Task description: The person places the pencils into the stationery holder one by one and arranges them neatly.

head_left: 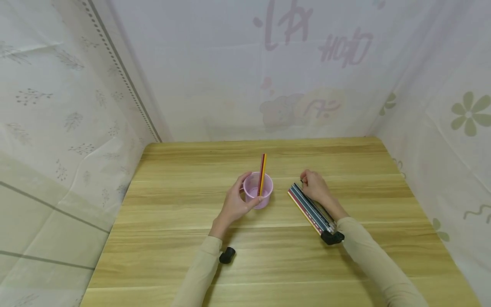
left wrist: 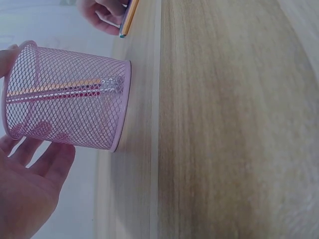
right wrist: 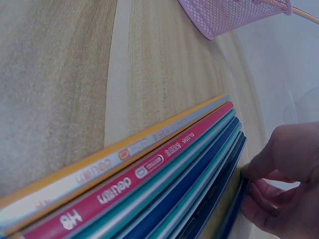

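My left hand (head_left: 235, 204) grips a pink mesh pen cup (head_left: 268, 194) by its side, thumb at the near side and fingers around the far side. The cup stands upright on the table, and a few pencils (head_left: 262, 170), yellow and dark red, lean in it. To the right lies a slanted row of several pencils (right wrist: 164, 159) in yellow, red, teal and dark blue. At the row's right edge my right hand (head_left: 315, 186) pinches a dark pencil (right wrist: 233, 211) near its end between thumb and fingers. Its other end is cut off in the right wrist view.
The wooden table (head_left: 172, 256) has a light grain. Patterned white cloth (head_left: 215, 85) hangs behind it and along both sides. Black wrist-camera mounts (head_left: 227, 255) sit at both wrists, the right one over the pencils' near ends.
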A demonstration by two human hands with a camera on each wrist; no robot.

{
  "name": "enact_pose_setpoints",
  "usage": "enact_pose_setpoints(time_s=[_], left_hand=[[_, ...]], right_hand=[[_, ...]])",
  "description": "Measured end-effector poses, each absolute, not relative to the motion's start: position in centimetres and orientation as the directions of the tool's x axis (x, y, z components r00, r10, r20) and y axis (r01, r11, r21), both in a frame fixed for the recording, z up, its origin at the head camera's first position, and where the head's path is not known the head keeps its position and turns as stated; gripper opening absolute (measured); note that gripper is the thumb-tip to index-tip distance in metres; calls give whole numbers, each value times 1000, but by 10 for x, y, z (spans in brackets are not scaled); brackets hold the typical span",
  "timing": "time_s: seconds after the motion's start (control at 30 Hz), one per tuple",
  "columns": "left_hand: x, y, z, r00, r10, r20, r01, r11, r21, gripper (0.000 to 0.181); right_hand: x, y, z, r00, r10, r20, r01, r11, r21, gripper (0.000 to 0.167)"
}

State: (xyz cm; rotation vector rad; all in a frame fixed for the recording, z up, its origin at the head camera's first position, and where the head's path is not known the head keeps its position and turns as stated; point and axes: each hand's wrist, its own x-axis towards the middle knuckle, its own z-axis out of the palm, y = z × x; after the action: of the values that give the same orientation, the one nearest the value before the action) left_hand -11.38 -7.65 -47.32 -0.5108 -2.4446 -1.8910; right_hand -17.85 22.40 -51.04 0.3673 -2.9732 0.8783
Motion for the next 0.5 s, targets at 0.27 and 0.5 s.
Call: enact_pose_setpoints(time_s=[0.27, 0.5], left_hand=[[-114, -76, -473, -944, 253, 210, 267, 219, 939, 83], [-113, -77, -474, -945, 256, 204, 261, 216, 941, 83]], right_hand=[[-181, 220, -512, -968, -241, 67, -246, 867, -432, 24], [-188, 212, -501, -959, -250, 136, -284, 852, -439, 27]])
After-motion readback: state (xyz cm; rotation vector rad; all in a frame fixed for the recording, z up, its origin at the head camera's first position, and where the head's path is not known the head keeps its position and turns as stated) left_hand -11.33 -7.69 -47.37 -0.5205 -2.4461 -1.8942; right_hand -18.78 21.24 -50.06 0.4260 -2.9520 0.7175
